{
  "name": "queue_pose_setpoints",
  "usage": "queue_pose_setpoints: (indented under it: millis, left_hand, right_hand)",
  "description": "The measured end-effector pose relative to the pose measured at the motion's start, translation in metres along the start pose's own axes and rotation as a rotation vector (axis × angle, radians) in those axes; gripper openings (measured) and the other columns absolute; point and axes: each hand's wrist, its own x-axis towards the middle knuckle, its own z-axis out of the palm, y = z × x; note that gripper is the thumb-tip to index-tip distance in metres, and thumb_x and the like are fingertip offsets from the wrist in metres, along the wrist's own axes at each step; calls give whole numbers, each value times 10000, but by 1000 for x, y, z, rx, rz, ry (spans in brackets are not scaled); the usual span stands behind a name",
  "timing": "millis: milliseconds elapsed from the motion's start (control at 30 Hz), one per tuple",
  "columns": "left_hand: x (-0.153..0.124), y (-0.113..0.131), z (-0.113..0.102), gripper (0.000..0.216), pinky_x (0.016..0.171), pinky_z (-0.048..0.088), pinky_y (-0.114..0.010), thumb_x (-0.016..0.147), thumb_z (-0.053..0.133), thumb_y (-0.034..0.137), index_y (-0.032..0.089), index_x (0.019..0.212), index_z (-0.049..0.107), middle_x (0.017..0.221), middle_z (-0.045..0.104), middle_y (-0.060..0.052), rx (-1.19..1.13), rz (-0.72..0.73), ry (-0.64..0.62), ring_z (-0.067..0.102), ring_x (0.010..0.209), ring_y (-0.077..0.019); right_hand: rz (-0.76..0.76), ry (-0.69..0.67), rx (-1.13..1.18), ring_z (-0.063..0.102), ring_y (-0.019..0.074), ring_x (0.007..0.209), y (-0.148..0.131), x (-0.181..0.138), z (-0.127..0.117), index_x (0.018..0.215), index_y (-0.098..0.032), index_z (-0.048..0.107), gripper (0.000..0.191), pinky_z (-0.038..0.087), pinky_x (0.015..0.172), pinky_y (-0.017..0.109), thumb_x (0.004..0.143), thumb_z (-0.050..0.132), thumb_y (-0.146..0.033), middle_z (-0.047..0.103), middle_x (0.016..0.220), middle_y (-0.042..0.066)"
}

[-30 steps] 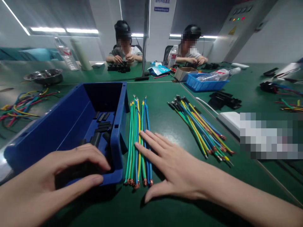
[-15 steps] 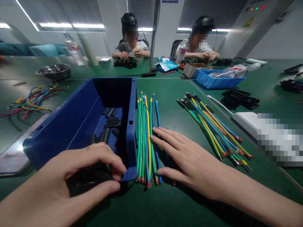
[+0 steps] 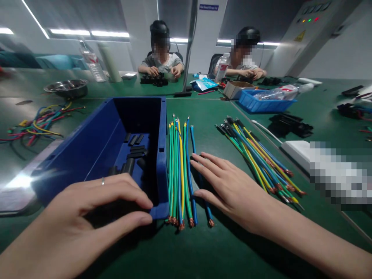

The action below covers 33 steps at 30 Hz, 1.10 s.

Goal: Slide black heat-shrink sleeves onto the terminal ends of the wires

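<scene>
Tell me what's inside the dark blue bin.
Several short black pieces, some flat, some rounded, lie inside. The left hand hides much of the near end of the dark blue bin; anything there can't be seen.

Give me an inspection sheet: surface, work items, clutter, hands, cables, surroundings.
Surface: green tabletop with seams.
Work items: dark blue plastic bin holding black tubes; beside it, green, blue and yellow wires with copper ends; farther right, black-tipped wire bundle.
Clutter: tangled multicoloured wires, light blue plastic tray holding a clear bottle.
Hands: left hand curled at the bin's near rim, grip unclear; right hand spread open by the blue wires.
Cables: thin white cable reaching a partly pixelated white block.
Surroundings: two people seated opposite, grey cabinet with lit indicators.
</scene>
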Motion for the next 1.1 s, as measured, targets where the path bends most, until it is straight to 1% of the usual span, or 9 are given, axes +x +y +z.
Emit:
queue_pose_setpoints:
  millis: [133,300,500,700,800,867,967,1033,1100]
  left_hand:
    - [6,-2,-1,322,679,596,-257,975,733,579,303,815,773,842,773,33,-137,-5,-32,716,744,-165]
    - [6,-4,-1,226,687,587,-254,952,788,515,321,840,761,840,765,50,-167,28,-35,720,766,-167]
    - [8,-2,3,231,667,575,-247,945,808,492,297,844,737,836,754,46,-148,158,20,707,737,-156]
    - [11,4,2,209,630,554,-182,983,777,481,296,886,762,828,747,57,-149,238,64,698,694,-103]
    - [11,8,0,173,663,556,-140,997,771,460,304,922,758,842,749,82,-128,241,73,709,714,-78]
    - [10,10,0,160,669,546,-124,1004,765,460,314,941,756,848,753,96,-102,242,81,712,715,-66]
    - [10,11,-1,153,638,518,-116,1015,752,461,323,951,765,830,753,104,-72,256,97,704,683,-55]
    - [10,11,-1,171,637,517,-120,1023,738,474,322,952,772,825,755,99,-63,254,95,704,677,-59]
    - [10,10,-1,185,634,522,-128,1022,736,479,314,949,777,822,757,86,-52,252,100,703,671,-68]
  right_hand:
    - [21,56,3,504,404,1522,-1,1,-3,1497,-67,627,553,505,1211,648,1130,435,-433,547,1613,172]
    - [56,80,20,558,385,1481,2,-1,-17,1159,-89,773,422,440,1268,651,1117,403,-288,722,1405,168]
    - [85,51,51,417,350,1593,16,-2,-20,1383,-71,683,428,418,1296,600,1098,440,-278,528,1635,183]
    - [136,-28,146,479,371,1544,26,0,-14,1440,-86,657,451,409,1277,631,1112,453,-319,535,1626,199]
    - [198,-72,226,608,345,1389,28,-2,-24,1358,-110,682,406,497,1178,587,1118,461,-352,630,1498,207]
    - [213,-153,305,729,273,1104,30,-4,-38,1240,-149,708,386,609,963,457,1111,508,-453,747,1232,147]
    - [192,-424,514,734,183,799,30,-9,-60,1097,-198,746,478,567,660,276,976,697,-657,772,937,41]
    - [189,-648,699,732,166,784,29,-12,-67,1073,-193,768,523,529,650,239,883,795,-680,769,879,27]
    - [189,-793,840,720,153,778,27,-13,-65,1066,-175,777,510,506,664,226,863,833,-640,759,838,23]
